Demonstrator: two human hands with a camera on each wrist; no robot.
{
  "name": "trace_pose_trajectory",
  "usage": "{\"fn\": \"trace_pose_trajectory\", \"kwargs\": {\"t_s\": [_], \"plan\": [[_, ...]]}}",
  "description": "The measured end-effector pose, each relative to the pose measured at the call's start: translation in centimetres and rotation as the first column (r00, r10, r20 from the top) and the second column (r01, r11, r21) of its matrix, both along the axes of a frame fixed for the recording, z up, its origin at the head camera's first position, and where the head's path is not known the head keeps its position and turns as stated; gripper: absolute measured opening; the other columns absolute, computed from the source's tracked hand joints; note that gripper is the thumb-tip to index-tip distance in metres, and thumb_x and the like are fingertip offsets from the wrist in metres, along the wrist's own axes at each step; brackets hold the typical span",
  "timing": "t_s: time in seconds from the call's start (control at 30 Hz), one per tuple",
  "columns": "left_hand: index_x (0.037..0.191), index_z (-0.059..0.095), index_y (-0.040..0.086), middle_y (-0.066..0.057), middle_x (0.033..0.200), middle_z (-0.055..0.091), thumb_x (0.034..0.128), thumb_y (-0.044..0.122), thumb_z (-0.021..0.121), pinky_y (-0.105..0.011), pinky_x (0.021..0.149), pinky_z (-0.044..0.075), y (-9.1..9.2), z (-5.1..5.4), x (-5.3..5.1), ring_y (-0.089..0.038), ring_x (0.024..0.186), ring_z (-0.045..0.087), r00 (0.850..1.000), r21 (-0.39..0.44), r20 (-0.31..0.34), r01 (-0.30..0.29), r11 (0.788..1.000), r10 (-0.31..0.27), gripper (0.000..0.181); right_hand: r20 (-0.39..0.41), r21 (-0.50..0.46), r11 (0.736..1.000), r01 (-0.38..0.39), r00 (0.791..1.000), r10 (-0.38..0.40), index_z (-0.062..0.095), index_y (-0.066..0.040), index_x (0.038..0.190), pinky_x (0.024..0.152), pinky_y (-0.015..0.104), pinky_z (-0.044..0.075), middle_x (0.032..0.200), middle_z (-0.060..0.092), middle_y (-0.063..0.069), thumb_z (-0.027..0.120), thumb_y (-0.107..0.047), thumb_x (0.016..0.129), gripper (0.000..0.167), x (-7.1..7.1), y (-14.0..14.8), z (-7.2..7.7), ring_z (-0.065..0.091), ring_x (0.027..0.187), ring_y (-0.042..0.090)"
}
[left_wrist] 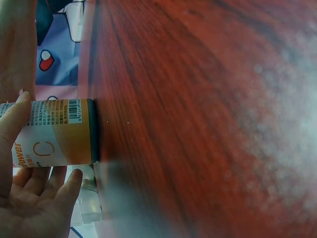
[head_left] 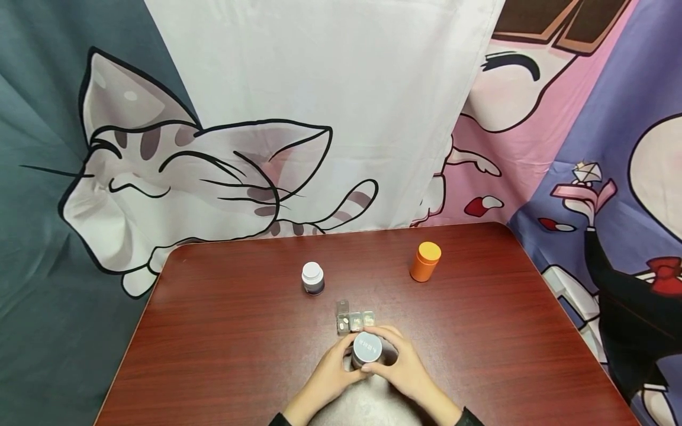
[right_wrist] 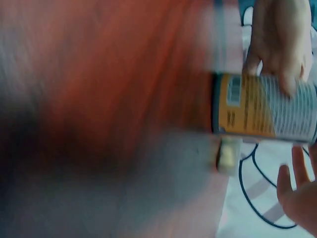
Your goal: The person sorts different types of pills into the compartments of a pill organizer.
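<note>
In the head view, a pill bottle with a grey lid is upright near the table's front. Its orange and white label faces the left wrist camera. My left hand curves round the bottle from the left, its thumb in front. From the right, my right hand holds the bottle near the lid, thumb in front and index finger behind. Just beyond is a clear pill organizer with small compartments, one lid raised. Pale pieces lie in it. The bottle and hands partly hide the organizer's near edge.
Farther back stand a white-capped dark bottle on the left and an orange bottle on the right. The reddish-brown table ends at printed cloth hanging behind it. A pale rounded shape shows between the forearms.
</note>
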State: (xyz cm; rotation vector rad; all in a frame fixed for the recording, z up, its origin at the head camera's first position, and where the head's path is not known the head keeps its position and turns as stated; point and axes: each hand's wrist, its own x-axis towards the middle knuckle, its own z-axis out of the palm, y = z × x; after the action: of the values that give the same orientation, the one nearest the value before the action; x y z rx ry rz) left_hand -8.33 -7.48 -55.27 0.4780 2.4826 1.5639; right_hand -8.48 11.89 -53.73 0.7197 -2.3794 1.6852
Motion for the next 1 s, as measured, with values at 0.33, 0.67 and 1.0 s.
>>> {"fn": "trace_pose_trajectory", "kwargs": {"t_s": [0.33, 0.67, 1.0], "plan": [[0.135, 0.054, 0.008, -0.011, 0.132, 0.06, 0.0792, 0.023, 0.085, -0.042, 0.099, 0.048, 0.1, 0.1, 0.0, -0.029, 0.117, 0.059, 1.0, -0.002, 0.005, 0.002, 1.0, -0.002, 0.065, -0.019, 0.015, 0.995, 0.101, 0.995, -0.101, 0.063, -0.013, 0.131, 0.101, 0.024, 0.039, 0.125, 0.062, 0.002, 0.09, -0.017, 0.068, 0.069, 0.9, -0.8, 0.2, 0.056, 0.116, 0.018], [0.135, 0.054, 0.011, -0.008, 0.132, 0.06, 0.0811, 0.027, 0.083, -0.041, 0.098, 0.048, 0.1, 0.0, 0.0, -0.026, 0.116, 0.06, 1.0, 0.01, -0.012, 0.011, 1.0, -0.011, 0.063, -0.007, 0.051, 0.969, -0.243, 0.97, 0.244, 0.043, -0.004, 0.146, 0.108, 0.036, 0.035, 0.14, 0.049, 0.013, 0.086, -0.013, 0.076, 0.083, -1.6, 1.3, 0.1, 0.044, 0.128, 0.024], [0.139, 0.051, 0.011, -0.01, 0.136, 0.058, 0.0797, 0.029, 0.084, -0.048, 0.098, 0.047, 0.1, 0.3, -0.1, -0.032, 0.116, 0.06, 1.0, 0.011, 0.023, 0.016, 1.0, -0.016, 0.07, 0.112, -0.011, 0.882, -0.472, 0.876, 0.47, 0.048, -0.004, 0.144, 0.112, 0.036, 0.03, 0.137, 0.056, 0.008, 0.077, -0.009, 0.085, 0.066, -4.0, 2.4, 1.7, 0.043, 0.133, 0.022]]}}
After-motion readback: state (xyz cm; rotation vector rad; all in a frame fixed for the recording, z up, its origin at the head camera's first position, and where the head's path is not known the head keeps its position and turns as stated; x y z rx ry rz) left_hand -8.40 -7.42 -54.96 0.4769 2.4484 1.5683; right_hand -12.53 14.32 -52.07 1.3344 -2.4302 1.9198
